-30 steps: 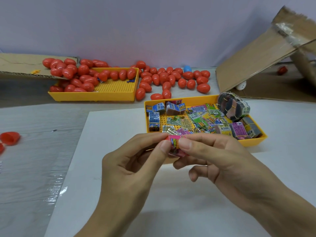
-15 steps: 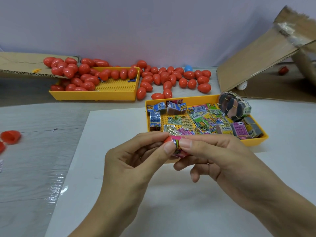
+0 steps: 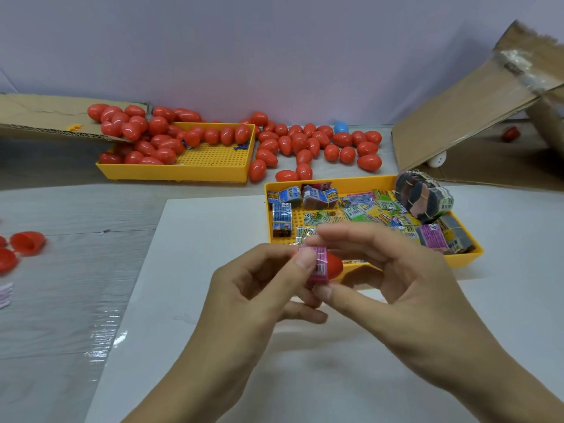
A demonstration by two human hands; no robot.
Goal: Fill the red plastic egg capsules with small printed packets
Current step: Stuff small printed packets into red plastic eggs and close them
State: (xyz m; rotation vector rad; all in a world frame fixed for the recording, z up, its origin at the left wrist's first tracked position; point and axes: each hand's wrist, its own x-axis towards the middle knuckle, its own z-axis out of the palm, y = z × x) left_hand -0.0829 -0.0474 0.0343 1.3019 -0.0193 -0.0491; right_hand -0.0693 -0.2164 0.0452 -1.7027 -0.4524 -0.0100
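Observation:
A pink printed packet (image 3: 318, 264) is held up over the white sheet, in front of a red capsule half (image 3: 334, 265) that shows at its right edge. My left hand (image 3: 259, 288) pinches the packet, thumb pressed on its face. My right hand (image 3: 396, 279) has its thumb under the packet and its blurred fingers curled just above it. Which hand bears the capsule half is hidden. Behind my hands stands a yellow tray (image 3: 335, 182) of several printed packets. Closed red egg capsules (image 3: 299, 145) lie in a heap at the back.
A second yellow tray (image 3: 171, 175) at the back left holds more red eggs. Open red halves (image 3: 27, 242) lie at the left edge. A rubber-banded packet bundle (image 3: 424, 196) sits on the near tray's far right corner. Cardboard flaps (image 3: 457, 123) rise at the right; a blue egg (image 3: 341, 127) is among the red.
My right fingers have lifted off the packet's top and are blurred with motion. The red capsule half now shows to the right of the packet. Both hands stay in place.

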